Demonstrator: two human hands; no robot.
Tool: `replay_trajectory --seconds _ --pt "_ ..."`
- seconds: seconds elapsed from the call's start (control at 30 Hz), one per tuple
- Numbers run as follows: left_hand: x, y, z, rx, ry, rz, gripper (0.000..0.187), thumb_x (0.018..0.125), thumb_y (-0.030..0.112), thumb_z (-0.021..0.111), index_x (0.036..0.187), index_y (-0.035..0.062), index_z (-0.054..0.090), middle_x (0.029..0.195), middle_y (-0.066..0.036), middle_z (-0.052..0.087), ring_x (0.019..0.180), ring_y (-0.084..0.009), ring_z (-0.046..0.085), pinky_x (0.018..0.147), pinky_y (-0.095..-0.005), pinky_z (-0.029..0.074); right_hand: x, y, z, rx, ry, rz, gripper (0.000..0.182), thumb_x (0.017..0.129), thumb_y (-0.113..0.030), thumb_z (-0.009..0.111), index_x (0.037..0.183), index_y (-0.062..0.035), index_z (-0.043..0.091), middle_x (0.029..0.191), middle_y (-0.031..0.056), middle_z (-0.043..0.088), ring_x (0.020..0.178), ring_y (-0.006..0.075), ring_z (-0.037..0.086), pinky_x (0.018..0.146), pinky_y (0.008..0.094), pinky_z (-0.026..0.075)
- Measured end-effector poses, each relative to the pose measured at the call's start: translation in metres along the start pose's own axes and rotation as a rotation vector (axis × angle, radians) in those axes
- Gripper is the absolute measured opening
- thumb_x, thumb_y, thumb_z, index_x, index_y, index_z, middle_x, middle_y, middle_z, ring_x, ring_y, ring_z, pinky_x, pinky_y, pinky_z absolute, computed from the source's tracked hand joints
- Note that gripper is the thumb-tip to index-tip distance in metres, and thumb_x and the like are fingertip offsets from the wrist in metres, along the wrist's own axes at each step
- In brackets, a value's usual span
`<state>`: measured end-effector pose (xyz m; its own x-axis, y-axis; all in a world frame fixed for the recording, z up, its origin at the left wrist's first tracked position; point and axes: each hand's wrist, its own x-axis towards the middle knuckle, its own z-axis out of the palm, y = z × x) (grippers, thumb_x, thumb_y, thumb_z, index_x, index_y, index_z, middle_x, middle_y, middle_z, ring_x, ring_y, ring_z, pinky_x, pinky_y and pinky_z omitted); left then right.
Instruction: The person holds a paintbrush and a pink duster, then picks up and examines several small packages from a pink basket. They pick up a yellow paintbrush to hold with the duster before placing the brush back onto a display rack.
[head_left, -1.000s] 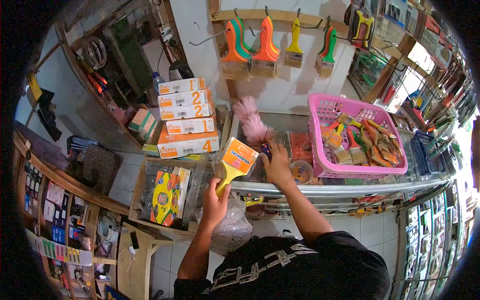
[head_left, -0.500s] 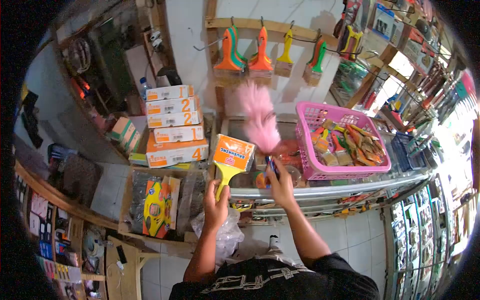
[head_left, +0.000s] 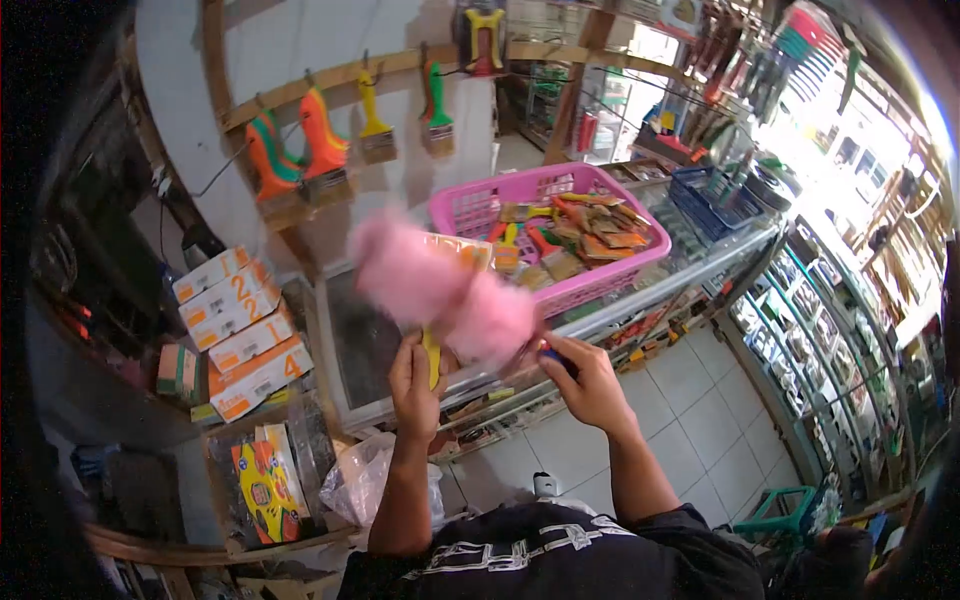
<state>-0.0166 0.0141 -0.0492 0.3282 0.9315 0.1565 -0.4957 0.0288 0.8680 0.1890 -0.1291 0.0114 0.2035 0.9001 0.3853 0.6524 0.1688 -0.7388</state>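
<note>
Above the right hand (head_left: 590,385), the pink duster (head_left: 440,290) covers the left-held brush (head_left: 432,355).

Fluffy pink duster (head_left: 440,290), glossy plastic basket (head_left: 470,205), glass counter (head_left: 355,330)

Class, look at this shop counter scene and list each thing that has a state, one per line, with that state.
Left hand: closed around the yellow handle of a paintbrush.
Paintbrush: held upright, head mostly hidden behind the duster.
Right hand: closed on the duster's handle.
Pink feather duster: raised, motion-blurred, across the paintbrush.
Pink basket: upright on the counter, full of brushes.
Hanging brushes: hung on wall hooks, bristles down.
Numbered boxes: stacked, closed.
</note>
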Motion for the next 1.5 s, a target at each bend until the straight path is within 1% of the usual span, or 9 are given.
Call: replay_trajectory --seconds 0.5,0.57,0.73,0.87,0.97,1.03,1.3,1.4,1.5 --pt "0.023 -0.024 0.067 0.012 -0.163 -0.005 0.033 0.112 0.029 0.046 0.136 0.0075 0.054 0.097 -0.001 0.062 0.071 -0.0063 0.05 0.055 -0.0232 0.037 -0.003 0.046 -0.056 0.076 0.169 0.084 0.039 0.094 -0.017 0.073 0.126 0.0049 0.068 0.109 0.0276 0.073 0.096 0.0408 0.073 0.086 0.0401 0.056" --pt "0.018 -0.024 0.095 0.003 0.248 -0.035 0.033 0.113 0.03 0.046 0.136 0.0078 0.054 0.096 -0.001 0.06 0.076 -0.0056 0.052 0.057 -0.0206 0.039 0.002 0.05 -0.067 0.068 0.041 0.039 0.039 0.095 -0.017 0.072 0.125 0.0065 0.068 0.11 0.028 0.073 0.098 0.039 0.074 0.087 0.0399 0.056" --pt "0.024 -0.023 0.065 -0.019 -0.176 0.033 0.032 0.113 0.03 0.047 0.135 0.0078 0.055 0.096 -0.001 0.059 0.08 -0.0058 0.053 0.061 -0.0205 0.042 0.005 0.062 -0.052 0.133 0.137 0.096 0.037 0.095 -0.016 0.072 0.125 0.0047 0.068 0.113 0.0268 0.073 0.103 0.0386 0.073 0.091 0.0392 0.055" --pt "0.017 -0.025 0.088 0.022 0.311 -0.018 0.033 0.114 0.029 0.041 0.134 0.0079 0.055 0.088 -0.001 0.058 0.072 -0.0054 0.049 0.054 -0.0194 0.035 0.011 0.059 -0.053 0.146 0.055 0.079 0.036 0.094 -0.014 0.073 0.123 0.008 0.068 0.111 0.0284 0.073 0.102 0.0383 0.074 0.09 0.0406 0.055" --pt "0.016 -0.011 0.069 0.071 -0.062 0.044 0.032 0.114 0.029 0.044 0.135 0.0075 0.055 0.09 0.0 0.057 0.075 -0.0049 0.05 0.058 -0.0192 0.038 0.012 0.058 -0.046 0.165 0.032 0.031 0.036 0.094 -0.013 0.073 0.123 0.007 0.068 0.11 0.0285 0.073 0.1 0.0387 0.074 0.088 0.0399 0.056" --pt "0.014 -0.021 0.076 0.044 0.224 0.027 0.032 0.113 0.029 0.045 0.134 0.007 0.055 0.089 0.0 0.056 0.075 -0.0043 0.048 0.057 -0.019 0.036 0.016 0.053 -0.049 0.133 -0.075 0.011 0.037 0.095 -0.015 0.073 0.124 0.0078 0.068 0.109 0.0292 0.073 0.099 0.0381 0.074 0.088 0.0391 0.055" --pt "0.009 -0.009 0.072 0.027 0.322 -0.027 0.029 0.113 0.029 0.044 0.13 0.0083 0.055 0.093 -0.002 0.056 0.077 -0.0057 0.049 0.055 -0.0183 0.034 0.024 0.061 -0.034 0.186 -0.005 0.029 0.037 0.094 -0.017 0.074 0.126 0.0025 0.069 0.11 0.0258 0.074 0.101 0.0362 0.074 0.09 0.0386 0.055" --pt "0.012 0.002 0.062 0.071 -0.005 0.05 0.029 0.112 0.028 0.044 0.13 0.0086 0.055 0.094 -0.002 0.058 0.078 -0.0055 0.05 0.054 -0.0183 0.034 0.022 0.06 -0.027 0.184 0.094 0.099 0.037 0.093 -0.017 0.075 0.126 0.001 0.07 0.109 0.0251 0.074 0.1 0.0357 0.074 0.09 0.0386 0.055" --pt "0.014 -0.007 0.072 0.006 0.268 0.009 0.03 0.113 0.029 0.043 0.131 0.0088 0.055 0.091 -0.002 0.057 0.073 -0.0055 0.049 0.052 -0.0196 0.033 0.025 0.059 -0.04 0.145 -0.148 0.011 0.039 0.095 -0.018 0.074 0.126 0.0063 0.068 0.106 0.0269 0.074 0.097 0.0344 0.074 0.088 0.0376 0.055"
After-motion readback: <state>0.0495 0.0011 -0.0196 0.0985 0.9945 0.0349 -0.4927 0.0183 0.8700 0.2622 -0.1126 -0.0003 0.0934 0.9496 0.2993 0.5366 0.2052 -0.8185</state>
